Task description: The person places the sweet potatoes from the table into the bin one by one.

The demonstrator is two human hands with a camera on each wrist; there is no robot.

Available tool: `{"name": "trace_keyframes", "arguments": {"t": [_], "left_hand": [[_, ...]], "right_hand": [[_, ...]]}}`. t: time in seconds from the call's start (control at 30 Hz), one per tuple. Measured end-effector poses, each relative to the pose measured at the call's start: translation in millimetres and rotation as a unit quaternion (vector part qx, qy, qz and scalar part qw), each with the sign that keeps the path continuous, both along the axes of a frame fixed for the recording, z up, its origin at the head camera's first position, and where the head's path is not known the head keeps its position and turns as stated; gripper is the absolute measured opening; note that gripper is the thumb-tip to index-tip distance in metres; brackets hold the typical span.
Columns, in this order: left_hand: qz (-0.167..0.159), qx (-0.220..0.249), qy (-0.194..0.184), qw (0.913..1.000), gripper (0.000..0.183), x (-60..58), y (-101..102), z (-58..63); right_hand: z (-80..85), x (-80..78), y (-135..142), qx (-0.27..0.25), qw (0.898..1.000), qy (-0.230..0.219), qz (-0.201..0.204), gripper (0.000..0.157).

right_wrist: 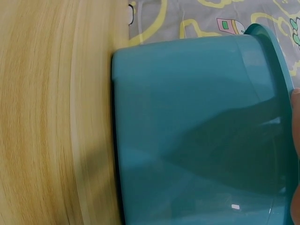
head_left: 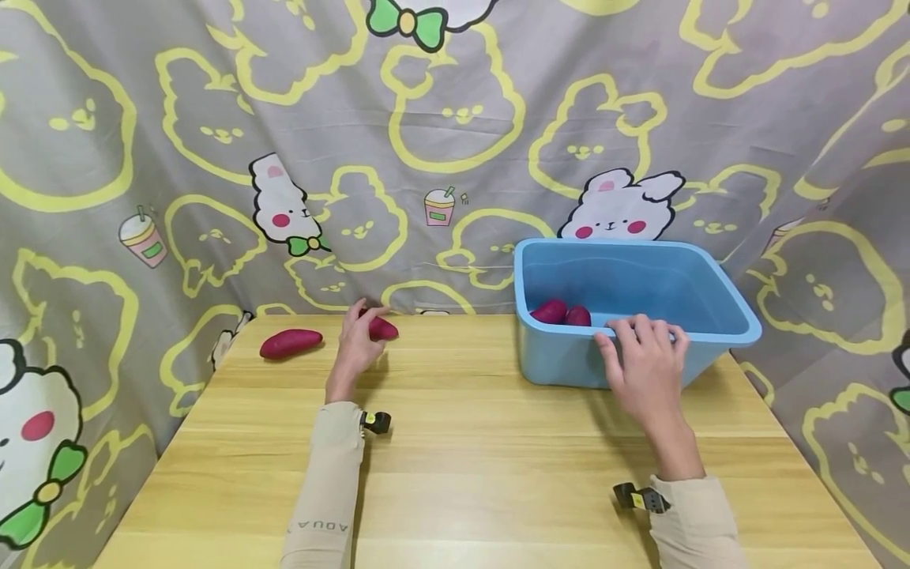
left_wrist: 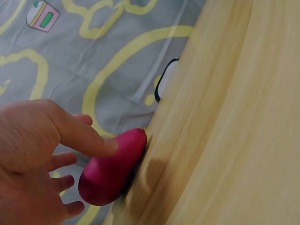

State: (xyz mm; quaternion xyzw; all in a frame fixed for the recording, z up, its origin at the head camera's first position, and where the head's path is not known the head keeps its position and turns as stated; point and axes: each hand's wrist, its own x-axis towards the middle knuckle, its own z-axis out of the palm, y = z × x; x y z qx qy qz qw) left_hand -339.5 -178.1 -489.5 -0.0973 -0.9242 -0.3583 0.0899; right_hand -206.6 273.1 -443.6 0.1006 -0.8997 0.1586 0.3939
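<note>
My left hand is at a purple sweet potato near the table's back edge. In the left wrist view the thumb lies across the sweet potato, while the other fingers are spread apart beside it. A second purple sweet potato lies on the table to the left of that hand. On the right, my right hand grips the near rim of a blue plastic bin, fingers over the edge and thumb outside. Two sweet potatoes show inside the bin.
The wooden table runs up to a grey curtain with yellow rabbit outlines, which hangs behind and on both sides. The bin stands at the table's back right. A small camera is strapped to each wrist.
</note>
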Motion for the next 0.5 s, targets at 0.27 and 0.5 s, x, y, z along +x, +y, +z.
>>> {"name": "trace_keyframes", "arguments": {"t": [0.27,0.5], "left_hand": [[-0.010,-0.042,-0.015,0.9990,0.067,-1.0,-7.6,-5.7],[-0.012,-0.086,-0.007,0.9962,0.066,1.9,-5.5,-4.4]], "right_hand": [[-0.9,0.3,-1.1,0.004,1.000,0.001,0.001,0.041],[1.1,1.0,-0.2,0.001,1.000,0.004,0.003,0.043]]}}
